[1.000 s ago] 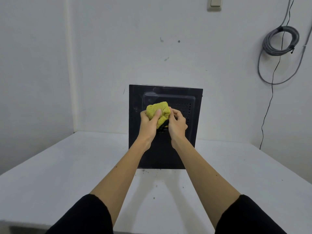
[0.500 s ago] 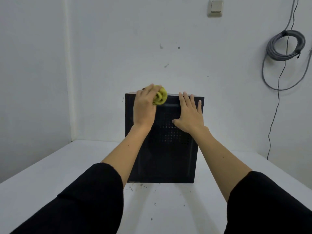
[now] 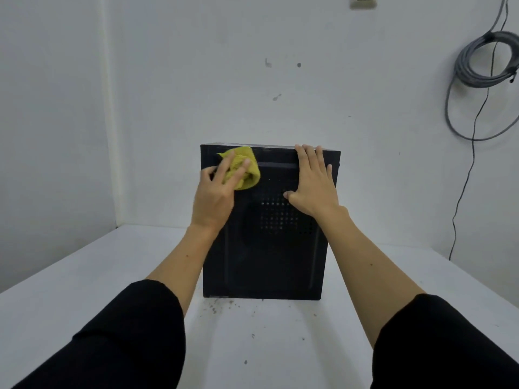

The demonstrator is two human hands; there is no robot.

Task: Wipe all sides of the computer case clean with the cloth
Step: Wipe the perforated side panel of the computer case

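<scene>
I see a black computer case [image 3: 269, 248] standing up on a white table [image 3: 84, 276], close to the white wall at the back. Its big flat side faces me, and that side has a patch of little round holes in it. My left hand [image 3: 214, 197] presses a yellow cloth [image 3: 243, 168] against the top left part of that side — the fingers lie over the cloth, a little bent, with the thumb out to the left, and the cloth bunches up under them and pokes out on the right. My right hand [image 3: 314, 186] lies flat on the top right part of the case, fingers straight and side by side, tips just up at the top edge, thumb sticking out toward the holes. It holds nothing — it only rests on the case. The two hands are apart, with bare black case between them. Both arms wear black sleeves [image 3: 126, 338] pushed up near the elbows. On the table just in front of the case lie small dark crumbs of dirt [image 3: 222, 306]. High on the wall to the right hangs a coil of grey cable [image 3: 488, 60], with a thin wire running down from it. A light switch [image 3: 363, 1] sits at the very top of the wall.
</scene>
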